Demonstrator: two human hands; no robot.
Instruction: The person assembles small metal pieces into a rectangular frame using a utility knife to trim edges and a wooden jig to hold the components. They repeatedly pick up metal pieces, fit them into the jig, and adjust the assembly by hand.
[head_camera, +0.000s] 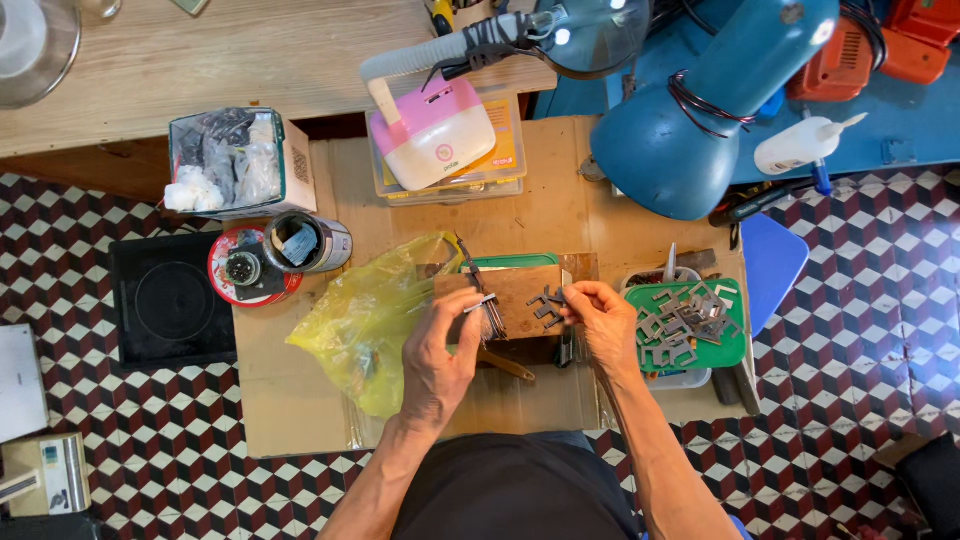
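Fingertips (575, 300) of the right hand (605, 325) pinch a small metal plate (548, 300) at frame centre; the left hand (440, 350) grips a stack of plates (492, 315) over a wooden block (520, 290), beside a green tray (735, 350).

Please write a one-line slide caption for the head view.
Left hand holds stacked metal plates; right hand pinches loose plates over a wooden block.
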